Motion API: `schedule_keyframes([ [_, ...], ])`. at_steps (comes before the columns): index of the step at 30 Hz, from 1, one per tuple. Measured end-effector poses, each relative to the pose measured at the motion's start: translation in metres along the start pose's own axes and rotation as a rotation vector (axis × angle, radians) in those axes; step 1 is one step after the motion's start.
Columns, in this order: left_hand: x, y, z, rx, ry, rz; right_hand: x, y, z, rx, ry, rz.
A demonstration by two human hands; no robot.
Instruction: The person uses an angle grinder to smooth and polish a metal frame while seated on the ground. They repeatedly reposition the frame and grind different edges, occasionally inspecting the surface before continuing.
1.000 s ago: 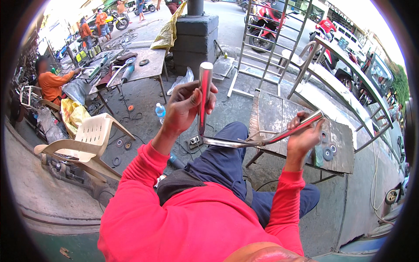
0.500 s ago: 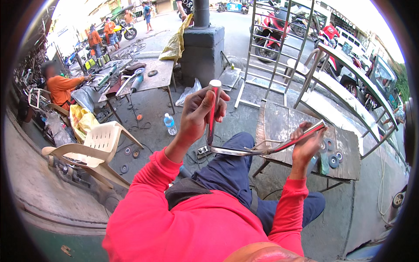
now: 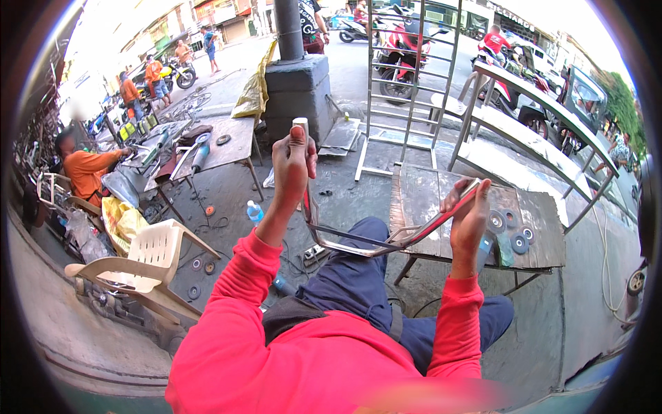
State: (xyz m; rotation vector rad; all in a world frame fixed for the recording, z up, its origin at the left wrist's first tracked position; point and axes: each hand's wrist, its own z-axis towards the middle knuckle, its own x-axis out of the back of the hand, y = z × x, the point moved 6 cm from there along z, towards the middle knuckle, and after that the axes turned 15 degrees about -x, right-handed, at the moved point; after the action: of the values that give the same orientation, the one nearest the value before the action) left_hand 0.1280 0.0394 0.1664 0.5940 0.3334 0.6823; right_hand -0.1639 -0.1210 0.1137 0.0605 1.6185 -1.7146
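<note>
In the head view, the left hand [image 3: 293,162] and right hand [image 3: 470,215] each grip one end of a bent metal tube [image 3: 355,251], mid-frame. Right of centre, a desk [image 3: 426,190] bears discs [image 3: 518,242]; at left, a chair [image 3: 155,248].

The left hand [image 3: 292,160] and right hand [image 3: 470,219] partly hide the bent metal tube [image 3: 436,230]; the upper edge crops a ladder-like frame [image 3: 368,83].
</note>
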Motion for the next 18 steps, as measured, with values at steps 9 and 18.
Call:
schedule_keyframes([
  [9, -0.01, -0.015, 0.016, 0.219, -0.083, -0.135, -0.001, -0.002, 0.001, -0.029, 0.034, -0.011],
  [18, -0.02, -0.002, 0.042, 0.148, 0.007, -0.134, 0.003, -0.003, 0.003, -0.036, 0.017, 0.029],
])
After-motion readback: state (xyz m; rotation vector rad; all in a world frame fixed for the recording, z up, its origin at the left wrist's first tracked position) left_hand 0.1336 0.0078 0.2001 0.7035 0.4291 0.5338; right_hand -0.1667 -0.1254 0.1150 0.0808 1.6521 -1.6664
